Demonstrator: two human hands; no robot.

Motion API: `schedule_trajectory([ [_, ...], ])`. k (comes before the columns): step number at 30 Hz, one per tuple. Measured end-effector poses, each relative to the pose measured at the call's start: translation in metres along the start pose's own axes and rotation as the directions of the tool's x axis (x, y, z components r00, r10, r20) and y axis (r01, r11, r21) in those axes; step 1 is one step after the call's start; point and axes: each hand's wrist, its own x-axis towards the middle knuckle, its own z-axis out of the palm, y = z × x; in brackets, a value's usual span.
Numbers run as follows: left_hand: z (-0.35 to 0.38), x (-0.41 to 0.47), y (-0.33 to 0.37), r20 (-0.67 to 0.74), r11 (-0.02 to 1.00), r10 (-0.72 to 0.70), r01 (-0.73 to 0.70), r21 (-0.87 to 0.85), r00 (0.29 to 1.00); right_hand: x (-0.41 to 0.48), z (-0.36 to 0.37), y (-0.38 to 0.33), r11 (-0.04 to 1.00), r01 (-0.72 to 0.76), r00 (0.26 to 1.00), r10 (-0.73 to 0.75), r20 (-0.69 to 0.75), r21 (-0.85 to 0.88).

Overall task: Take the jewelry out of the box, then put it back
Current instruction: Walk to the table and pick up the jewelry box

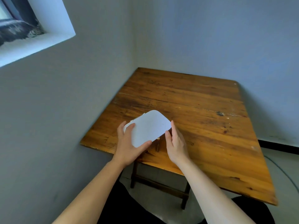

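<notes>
My left hand (129, 143) grips the white box (148, 127) at its near-left corner, fingers on the lid, thumb along the near edge. My right hand (175, 143) rests open against its right end, fingers straight. The box sits closed near the worktop's (202, 126) near-left edge, a small gold clasp (158, 138) facing me. Its lid is plain, with no readable writing.

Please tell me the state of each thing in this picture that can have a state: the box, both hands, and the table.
white jewelry box: lid shut, lying on the table, held at two sides.
gold clasp: on the near edge; fastened or not, cannot tell.
left hand: gripping the box's left end.
right hand: open, fingers against the box's right end.
wooden table: upright, carrying only the box.
</notes>
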Motion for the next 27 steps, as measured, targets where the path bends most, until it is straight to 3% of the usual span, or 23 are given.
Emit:
schedule_trajectory([
  [6,-0.001,-0.002,-0.009,0.022,0.997,0.055,-0.056,0.048,0.998,0.004,0.007,0.007,0.997,0.021,1.000,-0.021,0.003,-0.075],
  [14,-0.009,-0.002,0.001,0.027,0.999,-0.023,0.022,0.042,0.999,0.003,0.009,0.005,0.994,0.030,1.000,-0.030,0.010,-0.106],
  [20,-0.036,0.019,0.019,-0.011,0.985,-0.093,0.090,-0.145,0.996,-0.001,0.005,0.004,0.980,0.111,0.993,-0.115,-0.013,-0.163],
  [27,-0.052,0.051,0.020,-0.258,0.917,-0.246,0.138,-0.374,0.934,0.000,0.004,0.000,0.984,0.110,0.994,-0.108,0.025,-0.143],
])
